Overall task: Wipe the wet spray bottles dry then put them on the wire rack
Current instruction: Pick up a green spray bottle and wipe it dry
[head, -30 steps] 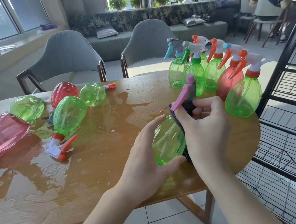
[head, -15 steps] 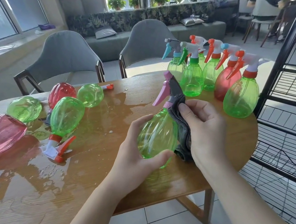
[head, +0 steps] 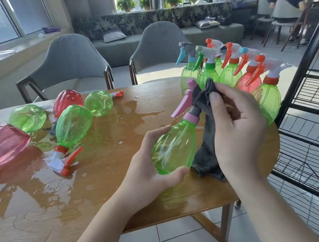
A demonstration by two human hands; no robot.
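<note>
Your left hand point(head: 146, 172) has its grip wrapped round the belly of the green spray bottle point(head: 174, 146), holding it up just above the worktop point(head: 103, 185) with the pink trigger point(head: 184, 99) pointing left. Your right hand point(head: 238, 130) is pinching the gray cloth point(head: 206, 146) against the bottle's nozzle head, and the rest of the cloth hangs down beside the bottle. Right behind your hands, six upright bottles point(head: 230, 69) stand bunched at the worktop's far right edge, next to the black wire rack point(head: 317, 123). Over on the left, five more bottles point(head: 73, 124) lie on their sides, green and red ones, sitting in a big puddle point(head: 47, 185) that spreads over the wood. Two gray chairs point(head: 74, 62) sit behind the worktop.
</note>
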